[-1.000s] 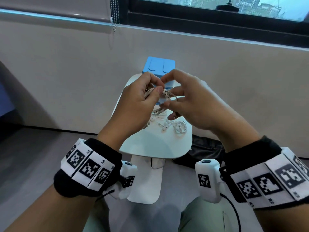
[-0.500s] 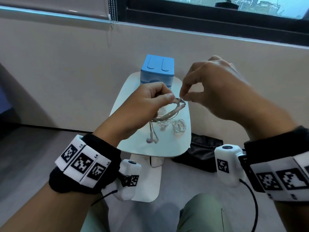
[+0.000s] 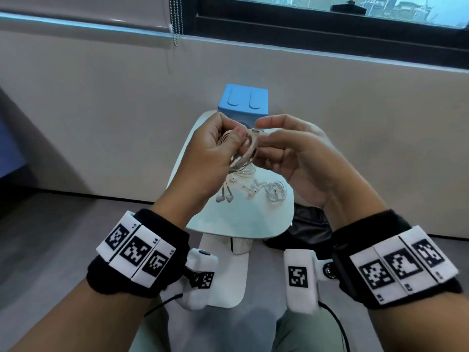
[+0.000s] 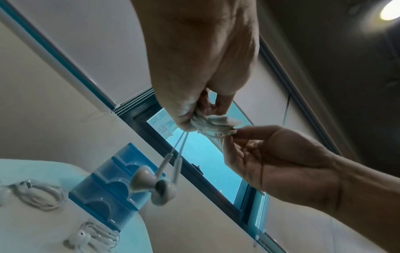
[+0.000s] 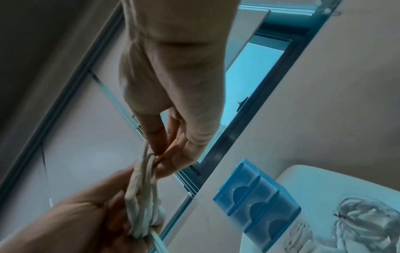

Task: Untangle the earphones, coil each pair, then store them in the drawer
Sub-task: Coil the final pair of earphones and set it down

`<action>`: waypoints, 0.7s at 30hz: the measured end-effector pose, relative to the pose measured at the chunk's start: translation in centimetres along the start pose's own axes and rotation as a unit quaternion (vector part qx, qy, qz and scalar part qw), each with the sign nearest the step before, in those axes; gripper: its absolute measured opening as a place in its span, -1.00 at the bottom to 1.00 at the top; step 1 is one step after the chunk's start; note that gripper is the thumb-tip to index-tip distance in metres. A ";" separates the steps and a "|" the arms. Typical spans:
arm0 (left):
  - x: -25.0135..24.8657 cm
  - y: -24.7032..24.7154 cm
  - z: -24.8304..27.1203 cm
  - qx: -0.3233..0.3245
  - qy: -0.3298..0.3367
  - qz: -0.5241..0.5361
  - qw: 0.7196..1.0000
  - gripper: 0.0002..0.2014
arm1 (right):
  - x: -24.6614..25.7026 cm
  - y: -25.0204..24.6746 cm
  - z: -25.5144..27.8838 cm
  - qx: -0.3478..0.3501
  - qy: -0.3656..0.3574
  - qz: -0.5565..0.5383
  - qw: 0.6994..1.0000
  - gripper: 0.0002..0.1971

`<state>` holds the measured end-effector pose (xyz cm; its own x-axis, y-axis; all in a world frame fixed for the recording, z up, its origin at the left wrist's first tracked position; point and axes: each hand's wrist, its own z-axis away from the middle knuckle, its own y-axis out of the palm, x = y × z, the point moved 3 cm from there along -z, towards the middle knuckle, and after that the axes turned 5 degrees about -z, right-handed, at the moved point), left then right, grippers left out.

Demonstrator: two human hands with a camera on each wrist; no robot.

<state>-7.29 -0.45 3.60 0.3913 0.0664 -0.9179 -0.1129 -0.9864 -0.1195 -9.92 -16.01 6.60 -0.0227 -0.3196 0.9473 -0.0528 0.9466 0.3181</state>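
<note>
My left hand [image 3: 234, 139] grips a coiled pair of white earphones [image 3: 245, 154] in the air above the small white table [image 3: 236, 222]. The pair's two earbuds [image 3: 224, 198] dangle below on short leads. My right hand [image 3: 261, 135] meets the coil from the right, thumb and forefinger pinching its strands [image 5: 149, 159]. In the left wrist view the coil [image 4: 213, 126] sits between both hands, with the earbuds [image 4: 155, 186] hanging. The blue drawer unit [image 3: 243, 102] stands at the table's far end, its drawers shut.
Two more coiled earphone pairs [image 3: 275, 191] [image 3: 245, 174] lie on the table under my hands. A black bag [image 3: 309, 224] lies on the floor to the table's right. A wall and a window sill stand close behind.
My right hand, raised and drawing the cable out to the right half a second ago, has come back down to the coil. The loose cable is now gathered into the loops.
</note>
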 end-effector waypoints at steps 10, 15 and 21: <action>0.6 -0.9 -0.2 0.049 -0.022 0.047 0.997 -0.89 | -0.7 0.1 -0.1 0.038 0.061 0.024 0.997 -0.56; 1.3 -1.2 0.1 0.054 -0.057 0.028 0.997 -0.84 | -1.1 0.9 -0.4 0.060 -0.047 0.280 0.957 -0.49; 2.6 -1.9 0.2 0.059 -0.071 -0.056 0.994 -0.85 | -2.7 0.5 -1.3 0.093 -0.034 0.453 0.886 -0.34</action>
<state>-6.27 1.64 1.32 0.2756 0.2037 -0.9395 -0.1858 -0.9476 -0.2599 -8.63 -14.63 4.26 -0.1989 0.5602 0.8041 -0.1452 0.7946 -0.5895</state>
